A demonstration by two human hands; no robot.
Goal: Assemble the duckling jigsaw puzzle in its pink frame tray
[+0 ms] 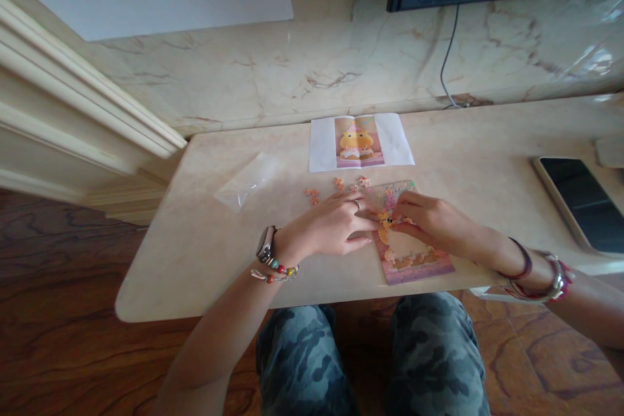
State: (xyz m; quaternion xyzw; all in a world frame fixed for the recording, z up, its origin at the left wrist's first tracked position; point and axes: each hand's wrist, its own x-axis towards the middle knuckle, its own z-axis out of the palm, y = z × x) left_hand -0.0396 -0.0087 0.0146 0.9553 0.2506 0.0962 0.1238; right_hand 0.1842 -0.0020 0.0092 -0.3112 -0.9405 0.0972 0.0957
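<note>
A partly filled jigsaw puzzle (pixel 390 274) lies near the table's front edge, its border in place around a bare pale middle. My left hand (pixel 341 221) rests flat at its left side, fingers stretched out and the tips touching the pieces there. Over the upper part of the puzzle, my right hand (pixel 424 218) has thumb and fingers pinched together at the yellow pieces. What is between those fingertips is too small to make out. Loose orange puzzle pieces (pixel 312 195) lie on the table beyond my left hand.
A creased reference print (pixel 359 142) of a yellow figure lies behind the puzzle. To the left is a clear plastic bag (pixel 246 181). A phone-like dark-screened device (pixel 582 201) sits at the right. The table (pixel 205 260) meets a marble wall with a cable (pixel 446 71).
</note>
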